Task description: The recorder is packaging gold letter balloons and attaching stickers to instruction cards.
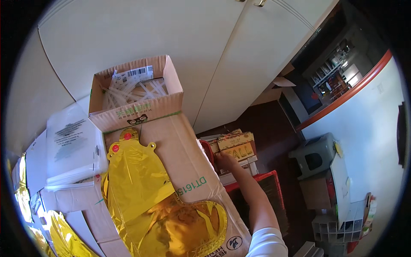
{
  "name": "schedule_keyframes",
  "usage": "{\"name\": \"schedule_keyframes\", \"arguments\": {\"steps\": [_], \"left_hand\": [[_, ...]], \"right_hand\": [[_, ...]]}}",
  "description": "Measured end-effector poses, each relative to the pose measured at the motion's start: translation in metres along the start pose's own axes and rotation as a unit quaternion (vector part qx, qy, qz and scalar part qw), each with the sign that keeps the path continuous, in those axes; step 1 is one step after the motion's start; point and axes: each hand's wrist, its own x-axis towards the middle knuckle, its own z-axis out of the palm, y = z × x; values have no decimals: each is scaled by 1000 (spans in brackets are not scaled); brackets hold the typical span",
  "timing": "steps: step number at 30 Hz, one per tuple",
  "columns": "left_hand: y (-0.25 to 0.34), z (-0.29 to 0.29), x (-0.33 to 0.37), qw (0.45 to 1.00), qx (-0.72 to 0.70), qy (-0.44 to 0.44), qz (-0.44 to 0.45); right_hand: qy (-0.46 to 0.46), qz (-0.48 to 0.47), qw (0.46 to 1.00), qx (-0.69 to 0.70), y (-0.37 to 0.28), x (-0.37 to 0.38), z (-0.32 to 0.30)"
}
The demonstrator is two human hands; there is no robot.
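Head view: yellow boxes (235, 143) are stacked low beside a red crate (274, 177). The right hand (224, 160) is stretched down onto them; its grip cannot be told. The left hand is unseen.

I look down on white cupboard doors (171, 38), a dark floor (274, 124) and a sunlit white wall (364, 124).

large flat cardboard box (184, 162) as surface, gold foil balloon (145, 192) lying on it, open carton (137, 92) at its far end
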Motion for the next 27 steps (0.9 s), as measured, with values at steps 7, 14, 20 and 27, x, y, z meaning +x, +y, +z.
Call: {"name": "schedule_keyframes", "arguments": {"steps": [7, 14, 20, 27], "left_hand": [[-3, -7, 5, 1000, -19, -5, -3], [1, 9, -7, 1000, 14, 3, 0], [-5, 16, -15, 999, 43, 6, 24], [-2, 10, -9, 1000, 6, 2, 0]], "right_hand": [[-28, 33, 999, 3, -14, 2, 40], [-54, -71, 994, -63, -4, -3, 7], [30, 39, 999, 7, -7, -13, 11], [-75, -13, 994, 75, -8, -12, 16]]}}
